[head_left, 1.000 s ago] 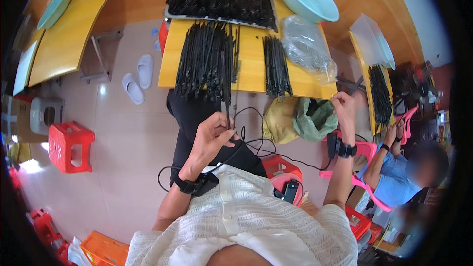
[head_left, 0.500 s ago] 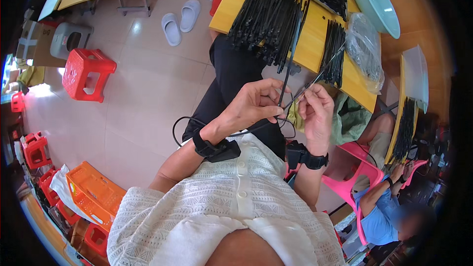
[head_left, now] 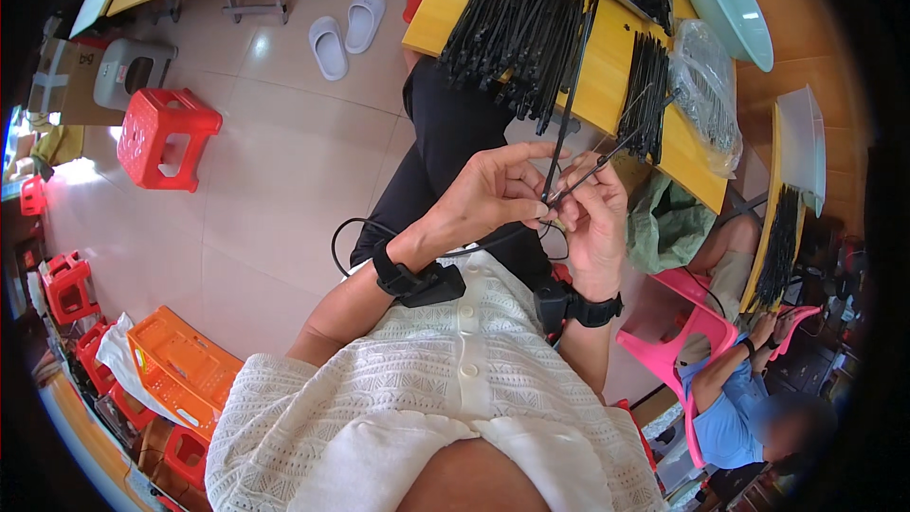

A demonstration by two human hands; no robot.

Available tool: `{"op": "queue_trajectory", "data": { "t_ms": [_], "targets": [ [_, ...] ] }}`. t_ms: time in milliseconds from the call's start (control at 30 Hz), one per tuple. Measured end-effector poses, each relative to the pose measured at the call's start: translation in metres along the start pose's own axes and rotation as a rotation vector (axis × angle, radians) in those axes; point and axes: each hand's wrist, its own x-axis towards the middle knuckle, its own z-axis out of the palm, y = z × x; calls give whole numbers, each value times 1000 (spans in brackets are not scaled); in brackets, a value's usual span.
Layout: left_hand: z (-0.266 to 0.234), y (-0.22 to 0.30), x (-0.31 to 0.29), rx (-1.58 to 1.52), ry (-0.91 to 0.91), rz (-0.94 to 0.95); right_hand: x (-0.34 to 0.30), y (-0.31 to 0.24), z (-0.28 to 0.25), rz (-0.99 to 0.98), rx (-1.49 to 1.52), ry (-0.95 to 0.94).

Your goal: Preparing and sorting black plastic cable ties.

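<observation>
My left hand (head_left: 498,192) pinches the lower end of a long, thin black rod (head_left: 572,85) that slants up toward the table. My right hand (head_left: 595,213) has its fingers curled round a second thin black rod (head_left: 621,144), which leans to the upper right. Both rods meet at my fingertips; whether they are joined there cannot be made out. Beyond my hands, a thick row of similar black rods (head_left: 517,38) lies over the edge of the yellow table (head_left: 607,85). A smaller bundle of black rods (head_left: 645,95) lies to its right.
A clear plastic bag (head_left: 703,85) and a pale green basin (head_left: 725,5) are on the table's right side. Below hangs a green sack (head_left: 668,228). A co-worker in a blue shirt (head_left: 725,408) sits at right. A red stool (head_left: 166,137) stands on the left floor.
My right hand has shifted slightly left, closer to my left hand, and its fingers have changed their grip. The second rod has turned a little. My left hand has barely moved.
</observation>
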Motion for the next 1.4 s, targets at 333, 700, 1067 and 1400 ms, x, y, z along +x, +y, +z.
{"op": "queue_trajectory", "data": {
  "t_ms": [333,700,1067,1400],
  "targets": [
    [-1,1,-3,19,-10,3,-2,5,2,34,15,-19],
    [-1,5,-5,49,-8,2,-3,3,7,77,66,30],
    [1,4,-9,72,-22,19,-10,3,7,182,85,69],
    [-2,7,-11,-7,-87,35,-11,-1,13,199,124,67]
  ]
}}
